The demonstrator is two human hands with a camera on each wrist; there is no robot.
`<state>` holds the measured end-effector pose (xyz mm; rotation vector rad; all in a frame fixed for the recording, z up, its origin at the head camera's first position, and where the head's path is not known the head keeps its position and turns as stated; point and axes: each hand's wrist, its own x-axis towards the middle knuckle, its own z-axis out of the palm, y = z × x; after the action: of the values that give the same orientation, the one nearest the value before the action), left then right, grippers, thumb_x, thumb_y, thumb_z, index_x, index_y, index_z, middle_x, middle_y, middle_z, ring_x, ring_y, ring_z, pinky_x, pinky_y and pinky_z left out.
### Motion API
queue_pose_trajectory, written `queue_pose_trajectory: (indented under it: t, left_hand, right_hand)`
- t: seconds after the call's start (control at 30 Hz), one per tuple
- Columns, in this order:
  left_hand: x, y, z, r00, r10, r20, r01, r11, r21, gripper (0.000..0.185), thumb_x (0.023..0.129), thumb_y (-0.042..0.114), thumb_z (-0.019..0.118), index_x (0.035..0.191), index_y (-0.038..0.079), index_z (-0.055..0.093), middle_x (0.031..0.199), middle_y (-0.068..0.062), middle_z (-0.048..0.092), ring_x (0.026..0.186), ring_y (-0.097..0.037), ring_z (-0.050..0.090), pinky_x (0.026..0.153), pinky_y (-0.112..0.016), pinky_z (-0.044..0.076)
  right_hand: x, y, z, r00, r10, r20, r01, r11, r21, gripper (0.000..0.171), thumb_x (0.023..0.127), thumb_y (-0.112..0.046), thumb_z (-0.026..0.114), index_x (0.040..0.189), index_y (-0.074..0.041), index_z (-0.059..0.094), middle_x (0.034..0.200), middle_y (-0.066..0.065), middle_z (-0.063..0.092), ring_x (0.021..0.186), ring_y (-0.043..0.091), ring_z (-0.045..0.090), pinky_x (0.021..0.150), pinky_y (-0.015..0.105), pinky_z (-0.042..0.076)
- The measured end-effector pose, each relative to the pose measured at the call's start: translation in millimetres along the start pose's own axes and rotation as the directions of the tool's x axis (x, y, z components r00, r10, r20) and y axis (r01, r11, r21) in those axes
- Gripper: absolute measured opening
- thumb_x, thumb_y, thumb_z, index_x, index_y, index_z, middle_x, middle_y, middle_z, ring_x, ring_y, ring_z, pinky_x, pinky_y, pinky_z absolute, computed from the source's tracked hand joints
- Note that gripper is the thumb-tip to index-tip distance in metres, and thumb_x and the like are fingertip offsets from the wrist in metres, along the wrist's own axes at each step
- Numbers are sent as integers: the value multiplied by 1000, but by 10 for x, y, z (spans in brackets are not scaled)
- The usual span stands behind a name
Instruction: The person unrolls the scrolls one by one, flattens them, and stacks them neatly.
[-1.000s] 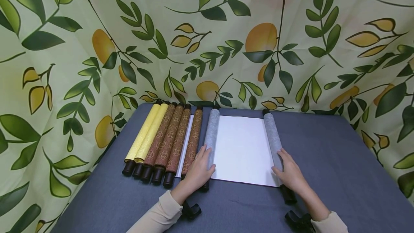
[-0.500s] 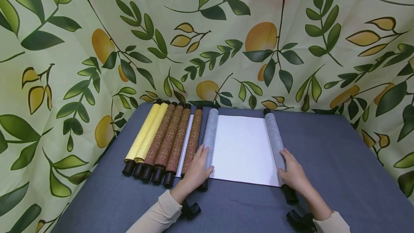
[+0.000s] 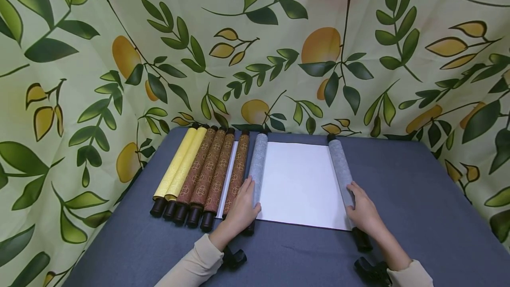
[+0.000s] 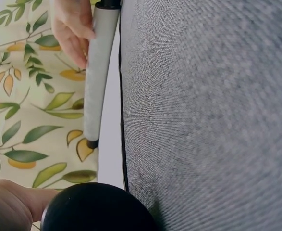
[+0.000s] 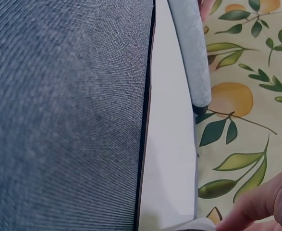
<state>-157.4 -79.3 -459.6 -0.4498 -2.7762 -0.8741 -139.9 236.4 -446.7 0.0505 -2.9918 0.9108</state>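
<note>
A partly unrolled scroll lies on the table, its bare white sheet (image 3: 299, 185) stretched between two grey-blue rolls with black end knobs. My left hand (image 3: 241, 207) holds the left roll (image 3: 258, 156) near its front end, thumb on the sheet side. Toward the front of the right roll (image 3: 339, 163), my right hand (image 3: 365, 209) grips with the thumb at its inner side. The left wrist view shows a black end knob (image 4: 97, 207) up close, with the right roll (image 4: 100, 72) beyond. In the right wrist view the sheet (image 5: 169, 130) runs toward the left roll (image 5: 191, 53).
Left of the open scroll, several rolled scrolls lie side by side: yellow ones (image 3: 181, 163) and brown patterned ones (image 3: 215, 172), with a pale strip (image 3: 228, 180) between two brown rolls. A leaf-print cloth (image 3: 279, 34) hangs behind the blue-grey table (image 3: 418, 207).
My right hand and the right roll have moved slightly to the right, while the left hand and roll have shifted a little left. The white sheet between them shows wider.
</note>
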Motion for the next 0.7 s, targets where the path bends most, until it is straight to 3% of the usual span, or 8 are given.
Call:
queue_pose_trajectory:
  t: [0.1,0.3,0.4,0.5,0.7]
  left_hand:
    - [3,-9,-5,1000,-10,3,10,1000,-13,62,78,0,70,132,-17,46,143,-34,43,130,-46,46,99,-54,47]
    - [2,-13,-18,1000,-24,14,24,999,-24,59,79,-1,66,134,-10,47,143,-36,41,129,-49,47,94,-56,49]
    - [-9,-6,-32,999,-23,50,23,1000,-8,56,81,-2,62,134,-9,48,145,-37,37,133,-50,41,96,-58,47]
    - [-17,7,-43,995,-42,90,42,999,3,54,84,-1,58,136,-8,47,149,-35,32,137,-51,36,99,-61,44]
    - [-17,12,-41,992,-74,98,71,997,27,56,86,5,62,138,-7,45,151,-34,31,138,-49,36,102,-62,41]
  right_hand:
    - [6,5,0,1000,-5,-4,5,1000,-6,58,80,6,50,135,18,37,146,41,27,132,58,31,96,61,41]
    - [17,15,-10,1000,16,15,-16,1000,-20,57,82,4,49,136,19,36,146,43,24,130,58,34,82,50,42]
    - [30,28,-16,999,38,23,-37,999,-24,58,84,0,51,136,20,35,146,44,23,131,59,32,92,57,44]
    - [50,32,-29,996,72,43,-70,997,-35,61,87,-6,55,137,21,33,147,44,21,133,59,28,104,65,36]
    - [78,39,-59,989,123,76,-119,991,-57,67,88,-11,60,139,20,29,147,44,20,134,58,26,108,65,31]
